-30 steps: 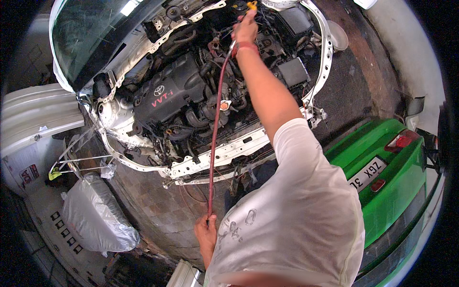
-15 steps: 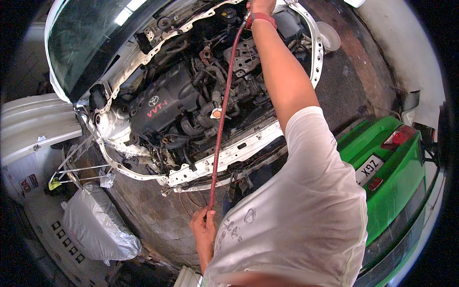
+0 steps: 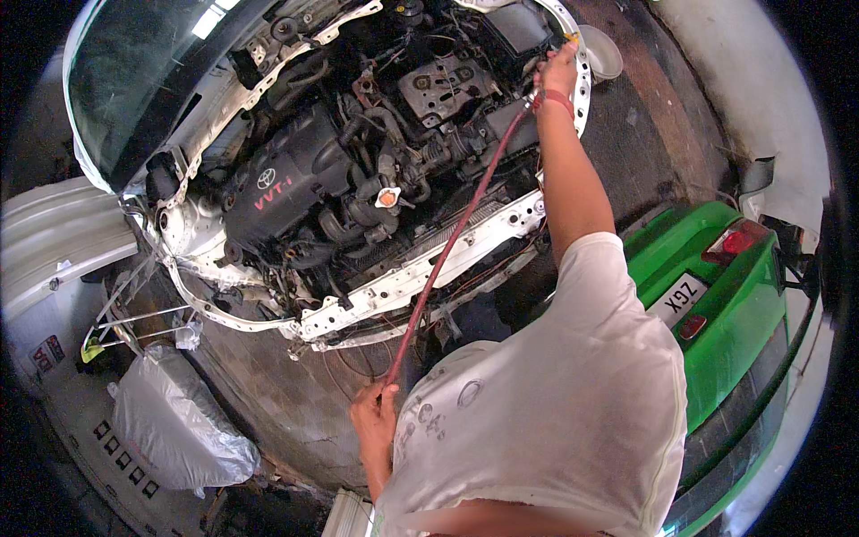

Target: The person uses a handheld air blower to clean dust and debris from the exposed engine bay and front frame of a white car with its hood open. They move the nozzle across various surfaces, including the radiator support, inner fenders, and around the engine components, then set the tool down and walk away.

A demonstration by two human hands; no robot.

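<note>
A dark red hose (image 3: 452, 237) runs slantwise across the front of an open engine bay. My left hand (image 3: 371, 413), low and close to my shirt, is wrapped round its lower part. At the far right of the bay, my right hand (image 3: 557, 73) is closed on a tool at the hose's other end. A silver metal fitting shows by the wrist and a small yellow-orange tip (image 3: 571, 38) beyond the fingers; the rest of the tool is hidden. Nearest to that hand are the black box (image 3: 516, 34) and the white body frame (image 3: 583, 97).
The engine (image 3: 291, 174) has a black cover, and an orange-and-white cap (image 3: 387, 197) sits in front of it. The raised hood (image 3: 143, 89) is at the left. Behind my right arm stands a green car (image 3: 729, 313). A plastic-wrapped bundle (image 3: 183, 421) lies lower left; a pale bowl-shaped thing (image 3: 607, 54) is far right.
My right hand has swung right and nearer, from the back of the bay to its right corner, drawing the hose along. My left hand still grips the hose. The view has shifted slightly.
</note>
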